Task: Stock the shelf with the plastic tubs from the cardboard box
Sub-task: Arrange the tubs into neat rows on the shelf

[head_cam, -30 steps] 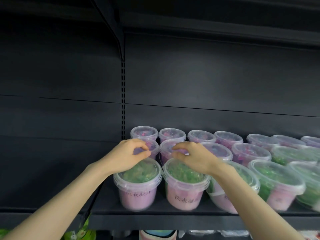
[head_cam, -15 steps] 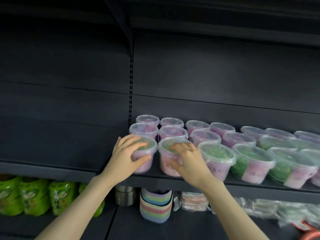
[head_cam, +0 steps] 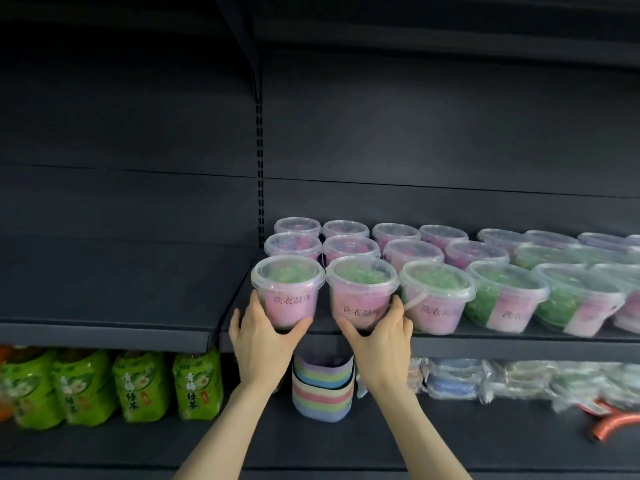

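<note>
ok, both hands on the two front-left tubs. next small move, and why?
Probably release both and draw the hands back. The left hand and right hand each grip a tub base, and the leftmost tub and second tub already stand on the shelf, level with the front row.

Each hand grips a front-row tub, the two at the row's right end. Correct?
No. The head view shows the left hand gripping the leftmost front tub and the right hand the second tub: the row's left end, not the right.
</note>
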`<state>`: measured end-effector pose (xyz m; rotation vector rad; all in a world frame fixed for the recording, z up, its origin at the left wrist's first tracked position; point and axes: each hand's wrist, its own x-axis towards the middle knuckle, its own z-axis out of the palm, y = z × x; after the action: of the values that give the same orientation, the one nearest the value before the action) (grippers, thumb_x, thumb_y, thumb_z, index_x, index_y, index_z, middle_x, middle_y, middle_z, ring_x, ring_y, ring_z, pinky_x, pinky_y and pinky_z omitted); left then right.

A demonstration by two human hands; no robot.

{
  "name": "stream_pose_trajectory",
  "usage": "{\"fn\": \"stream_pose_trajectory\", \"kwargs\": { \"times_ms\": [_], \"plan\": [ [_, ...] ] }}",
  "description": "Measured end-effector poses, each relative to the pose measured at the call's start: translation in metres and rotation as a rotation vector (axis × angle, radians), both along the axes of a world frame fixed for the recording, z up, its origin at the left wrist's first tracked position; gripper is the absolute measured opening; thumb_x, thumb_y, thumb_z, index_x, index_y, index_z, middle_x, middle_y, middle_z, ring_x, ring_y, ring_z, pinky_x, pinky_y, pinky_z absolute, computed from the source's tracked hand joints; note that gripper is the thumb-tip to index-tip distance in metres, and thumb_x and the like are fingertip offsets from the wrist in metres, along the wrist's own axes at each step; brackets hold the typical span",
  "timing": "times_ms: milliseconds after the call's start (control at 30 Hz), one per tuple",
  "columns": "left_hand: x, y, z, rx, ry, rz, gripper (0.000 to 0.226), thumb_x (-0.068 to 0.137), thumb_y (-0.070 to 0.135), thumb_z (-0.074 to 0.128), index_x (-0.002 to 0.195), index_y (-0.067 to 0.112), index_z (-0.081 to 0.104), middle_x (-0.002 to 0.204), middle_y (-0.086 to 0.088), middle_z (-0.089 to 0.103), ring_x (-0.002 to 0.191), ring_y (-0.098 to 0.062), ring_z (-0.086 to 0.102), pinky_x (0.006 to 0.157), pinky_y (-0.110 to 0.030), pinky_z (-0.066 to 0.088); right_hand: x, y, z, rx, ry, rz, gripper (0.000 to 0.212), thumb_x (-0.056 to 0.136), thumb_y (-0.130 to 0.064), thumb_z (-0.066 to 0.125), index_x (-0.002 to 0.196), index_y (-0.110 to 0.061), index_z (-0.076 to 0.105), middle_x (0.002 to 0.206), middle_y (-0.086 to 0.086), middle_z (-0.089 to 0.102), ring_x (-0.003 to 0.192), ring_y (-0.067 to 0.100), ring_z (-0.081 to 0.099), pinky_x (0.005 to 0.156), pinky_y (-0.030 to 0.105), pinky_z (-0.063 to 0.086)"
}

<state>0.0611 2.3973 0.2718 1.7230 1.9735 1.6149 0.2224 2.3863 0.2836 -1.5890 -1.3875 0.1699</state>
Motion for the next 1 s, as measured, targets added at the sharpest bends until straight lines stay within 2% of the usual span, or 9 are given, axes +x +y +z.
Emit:
{"fn": "stream_pose_trajectory", "kwargs": {
  "times_ms": [133, 267, 500, 600, 700, 767, 867, 933, 1000],
  "plan": [
    [0.000, 0.003, -0.002, 0.020, 0.016, 0.027, 0.096, 0.066, 0.057, 0.073, 0.137, 0.002, 0.037, 0.125, -0.008, 0.059, 0.122, -0.020, 0.048, 0.113, -0.031, 0.009, -0.005, 0.004, -0.002, -0.015, -0.041, -0.062, 0.096, 0.074, -0.048, 0.073, 0.142, -0.002, 0.025, 0.135, 0.011, 0.049, 0.119, 0.026, 0.033, 0.104, 0.036, 0.031],
    [-0.003, 0.005, -0.004, 0.009, 0.055, 0.031, 0.095, 0.067, 0.056, 0.073, 0.136, 0.000, 0.038, 0.122, -0.012, 0.059, 0.120, -0.026, 0.049, 0.109, -0.037, 0.019, -0.004, 0.007, -0.004, 0.009, 0.002, -0.083, 0.090, 0.068, -0.048, 0.078, 0.134, -0.004, 0.035, 0.126, 0.008, 0.053, 0.114, 0.026, 0.036, 0.100, 0.040, 0.037],
    [-0.003, 0.004, -0.005, -0.023, 0.100, 0.025, 0.097, 0.070, 0.057, 0.070, 0.137, -0.002, 0.035, 0.123, -0.015, 0.060, 0.119, -0.027, 0.051, 0.110, -0.037, 0.019, -0.005, 0.006, -0.005, 0.004, -0.028, -0.083, 0.087, 0.071, -0.049, 0.076, 0.132, -0.003, 0.036, 0.123, 0.009, 0.054, 0.113, 0.027, 0.037, 0.099, 0.039, 0.037],
    [-0.004, 0.004, -0.007, -0.043, 0.164, 0.033, 0.101, 0.073, 0.063, 0.063, 0.139, -0.005, 0.030, 0.130, -0.020, 0.054, 0.122, -0.029, 0.050, 0.111, -0.038, 0.018, -0.005, 0.002, -0.003, -0.012, -0.064, -0.083, 0.086, 0.076, -0.050, 0.072, 0.136, -0.002, 0.032, 0.129, 0.010, 0.052, 0.117, 0.027, 0.036, 0.101, 0.036, 0.035],
    [-0.002, -0.001, -0.013, -0.060, 0.235, 0.084, 0.102, 0.076, 0.069, 0.037, 0.138, -0.011, 0.031, 0.144, -0.030, 0.035, 0.134, -0.038, 0.036, 0.111, -0.047, 0.021, -0.004, -0.006, -0.003, -0.039, -0.090, -0.039, 0.082, 0.084, -0.046, 0.064, 0.141, -0.002, 0.025, 0.140, 0.010, 0.044, 0.128, 0.026, 0.030, 0.103, 0.032, 0.033],
    [0.000, -0.009, -0.021, -0.063, 0.283, 0.094, 0.092, 0.079, 0.062, 0.036, 0.132, -0.013, 0.040, 0.144, -0.033, 0.030, 0.133, -0.042, 0.034, 0.108, -0.052, 0.025, 0.002, -0.017, -0.004, -0.052, -0.133, 0.020, 0.075, 0.089, -0.043, 0.059, 0.143, -0.004, 0.025, 0.147, 0.009, 0.036, 0.134, 0.025, 0.025, 0.106, 0.031, 0.030],
    [0.004, -0.028, -0.032, -0.027, 0.332, 0.094, 0.062, 0.078, 0.038, 0.063, 0.119, -0.008, 0.057, 0.136, -0.029, 0.046, 0.125, -0.045, 0.044, 0.096, -0.059, 0.038, 0.020, -0.037, -0.004, -0.074, -0.268, 0.060, 0.053, 0.095, -0.038, 0.050, 0.140, -0.012, 0.038, 0.149, 0.002, 0.035, 0.138, 0.019, 0.026, 0.105, 0.028, 0.031],
    [0.010, -0.040, -0.033, 0.046, 0.353, 0.081, 0.039, 0.077, 0.027, 0.068, 0.106, 0.000, 0.066, 0.122, -0.020, 0.060, 0.115, -0.043, 0.054, 0.085, -0.057, 0.046, 0.039, -0.046, -0.001, -0.032, -0.332, 0.056, 0.035, 0.095, -0.033, 0.049, 0.124, -0.014, 0.058, 0.133, 0.000, 0.053, 0.125, 0.018, 0.042, 0.091, 0.026, 0.039],
    [0.021, -0.049, -0.023, 0.162, 0.409, 0.029, 0.033, 0.079, 0.031, 0.051, 0.091, 0.007, 0.070, 0.106, -0.011, 0.065, 0.096, -0.036, 0.062, 0.074, -0.048, 0.051, 0.058, -0.052, 0.009, 0.029, -0.359, 0.045, 0.021, 0.092, -0.026, 0.055, 0.101, -0.012, 0.068, 0.104, 0.002, 0.067, 0.102, 0.023, 0.057, 0.073, 0.030, 0.043]
  ]
}}
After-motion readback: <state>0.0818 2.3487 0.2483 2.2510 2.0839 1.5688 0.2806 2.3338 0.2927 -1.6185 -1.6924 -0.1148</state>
